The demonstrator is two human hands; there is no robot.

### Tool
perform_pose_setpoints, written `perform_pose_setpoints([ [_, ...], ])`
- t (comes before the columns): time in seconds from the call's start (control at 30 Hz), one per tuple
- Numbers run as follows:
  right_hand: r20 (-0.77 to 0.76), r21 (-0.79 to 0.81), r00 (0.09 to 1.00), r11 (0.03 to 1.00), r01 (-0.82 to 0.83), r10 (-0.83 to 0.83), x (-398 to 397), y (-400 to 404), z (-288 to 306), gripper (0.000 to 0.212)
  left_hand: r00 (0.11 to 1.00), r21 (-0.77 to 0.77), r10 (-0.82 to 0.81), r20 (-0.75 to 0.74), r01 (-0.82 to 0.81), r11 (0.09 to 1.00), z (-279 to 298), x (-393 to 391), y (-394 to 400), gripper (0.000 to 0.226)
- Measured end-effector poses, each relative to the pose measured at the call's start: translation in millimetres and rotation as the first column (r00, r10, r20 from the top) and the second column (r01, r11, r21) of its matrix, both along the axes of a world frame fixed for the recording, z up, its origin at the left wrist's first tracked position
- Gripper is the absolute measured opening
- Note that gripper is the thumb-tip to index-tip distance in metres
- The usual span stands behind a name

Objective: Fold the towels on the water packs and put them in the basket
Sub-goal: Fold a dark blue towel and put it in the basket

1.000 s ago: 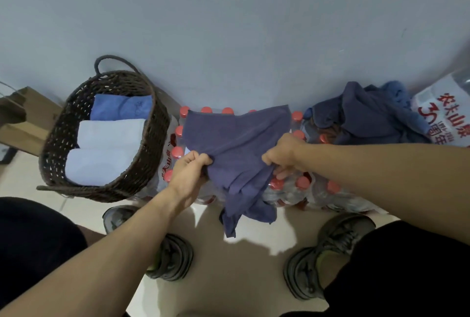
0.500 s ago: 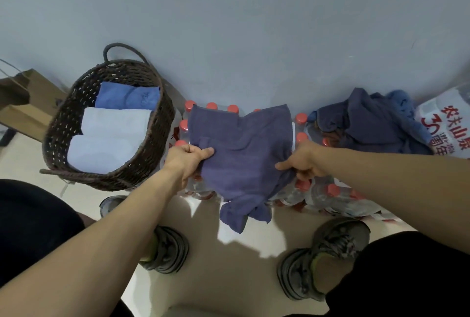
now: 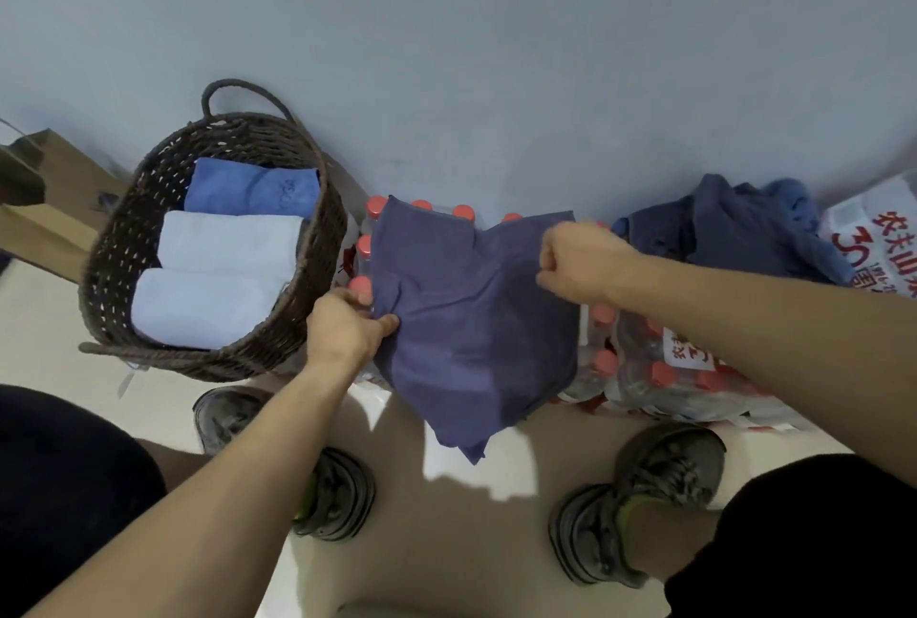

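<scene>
Towel (image 3: 466,319) spread between hands: left grip (image 3: 347,327) pinches edge, right grip (image 3: 578,260) clutches corner.

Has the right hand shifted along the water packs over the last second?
Yes. The right hand has gone up toward the wall and rightward, from the packs' front edge to the towel's far right corner.
</scene>
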State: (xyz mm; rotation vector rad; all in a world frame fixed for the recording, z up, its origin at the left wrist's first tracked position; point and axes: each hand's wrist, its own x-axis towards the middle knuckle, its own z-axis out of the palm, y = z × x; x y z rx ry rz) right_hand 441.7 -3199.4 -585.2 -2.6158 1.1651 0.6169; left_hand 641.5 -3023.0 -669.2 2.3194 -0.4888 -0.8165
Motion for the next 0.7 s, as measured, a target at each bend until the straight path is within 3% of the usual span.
perform_pose_setpoints([
  [0.13, 0.33, 0.14, 0.937, 0.988, 0.071, -0.114, 67.2, 0.5, -14.7, 0.005, 0.998, -0.019, -0.054, 0.017, 0.054, 0.998, -0.4, -1.9, 0.6, 0.026],
  [0.2, 0.473, 0.212, 0.851, 0.967, 0.14, -0.227, 96.9, 10.8, -36.5, 0.013, 0.994, -0.014, -0.095, 0.047, 0.096, 0.995, 1.8, -3.1, 1.8, 0.026],
  [0.27, 0.541, 0.165, 0.815, 0.977, 0.136, -0.205, 116.8, 26.3, -61.5, 0.029, 0.98, 0.018, -0.174, 0.098, 0.173, 0.985, 2.7, -2.9, 5.3, 0.03],
  [0.4, 0.453, 0.053, 0.888, 0.997, 0.062, -0.079, 121.9, 47.0, -100.0, 0.051, 0.95, 0.067, -0.276, 0.144, 0.269, 0.961, 3.4, 6.4, 16.3, 0.036],
  [0.53, 0.378, -0.08, 0.925, 0.997, -0.015, 0.045, 121.1, 45.4, -116.9, 0.056, 0.964, -0.077, -0.261, -0.06, 0.256, 0.964, 12.1, 12.9, 25.2, 0.026],
  [0.7, 0.326, -0.077, 0.944, 0.997, -0.032, 0.055, 139.1, 34.6, -116.4, 0.057, 0.936, -0.27, -0.262, -0.236, 0.196, 0.943, 24.7, 14.4, 37.3, 0.017],
])
